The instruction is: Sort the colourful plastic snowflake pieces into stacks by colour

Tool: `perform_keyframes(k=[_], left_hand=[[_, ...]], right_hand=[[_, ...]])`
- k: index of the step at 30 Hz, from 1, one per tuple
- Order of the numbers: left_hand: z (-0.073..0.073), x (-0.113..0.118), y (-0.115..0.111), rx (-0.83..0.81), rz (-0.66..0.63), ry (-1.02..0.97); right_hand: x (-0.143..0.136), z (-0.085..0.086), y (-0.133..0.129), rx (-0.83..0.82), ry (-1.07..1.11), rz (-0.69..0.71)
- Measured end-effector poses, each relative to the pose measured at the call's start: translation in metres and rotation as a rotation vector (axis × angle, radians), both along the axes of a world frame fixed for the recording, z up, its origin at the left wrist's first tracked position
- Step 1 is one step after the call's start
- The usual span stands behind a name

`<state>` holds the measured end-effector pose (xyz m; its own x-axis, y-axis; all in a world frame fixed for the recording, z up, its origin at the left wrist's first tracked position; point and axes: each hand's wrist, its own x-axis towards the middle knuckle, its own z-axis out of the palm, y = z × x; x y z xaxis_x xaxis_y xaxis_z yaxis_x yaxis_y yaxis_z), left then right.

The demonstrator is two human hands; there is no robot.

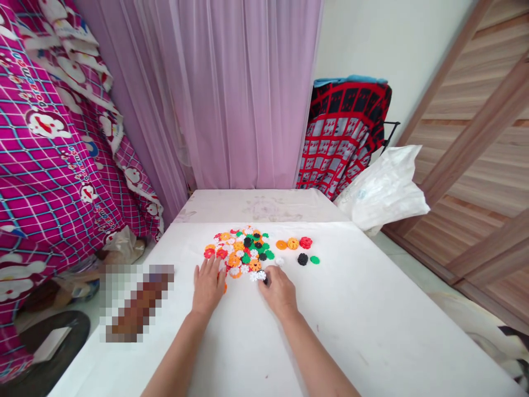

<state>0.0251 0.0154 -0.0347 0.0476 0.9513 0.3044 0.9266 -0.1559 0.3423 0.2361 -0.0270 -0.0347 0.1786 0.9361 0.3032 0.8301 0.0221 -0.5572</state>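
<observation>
Basically, right hand (279, 289) had fingers curled narrow, 1 black flower disc (265, 280) at the tips; couldn't tell if gripped. 1 white flower disc (258, 275) sat beside it. Left hand (208, 285) lay open, fingers slightly spread, at disc pile (238, 254) edge.

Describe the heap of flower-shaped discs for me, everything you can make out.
The heap of flower-shaped discs mixes red, orange, white, green and black pieces with notched rims, plastic by their look. They lie loosely, many overlapping, most roughly flat, on the white tabletop. The left hand spreads over its near left edge; the right hand is at its near right edge, fingers at a black disc beside a white one. Finer detail is too small to tell.
</observation>
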Motion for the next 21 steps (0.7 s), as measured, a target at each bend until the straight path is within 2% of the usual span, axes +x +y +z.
perform_keyframes(k=[2, 5, 14, 18, 21], left_hand=[[-0.003, -0.002, 0.000, 0.029, 0.039, -0.029], [-0.003, 0.000, 0.001, 0.060, 0.029, -0.060], [-0.005, 0.002, 0.004, 0.035, 0.021, -0.074], [-0.001, 0.009, 0.018, 0.002, 0.032, -0.127], [-0.002, 0.011, 0.028, 0.044, 0.002, -0.188]], right_hand=[[-0.002, 0.004, 0.001, -0.040, -0.043, -0.016], [-0.003, 0.006, 0.002, -0.081, -0.074, -0.043], [-0.004, 0.003, 0.005, -0.065, -0.162, -0.048], [-0.004, -0.003, 0.004, 0.007, -0.103, -0.052], [0.000, -0.011, 0.005, 0.095, 0.032, -0.056]])
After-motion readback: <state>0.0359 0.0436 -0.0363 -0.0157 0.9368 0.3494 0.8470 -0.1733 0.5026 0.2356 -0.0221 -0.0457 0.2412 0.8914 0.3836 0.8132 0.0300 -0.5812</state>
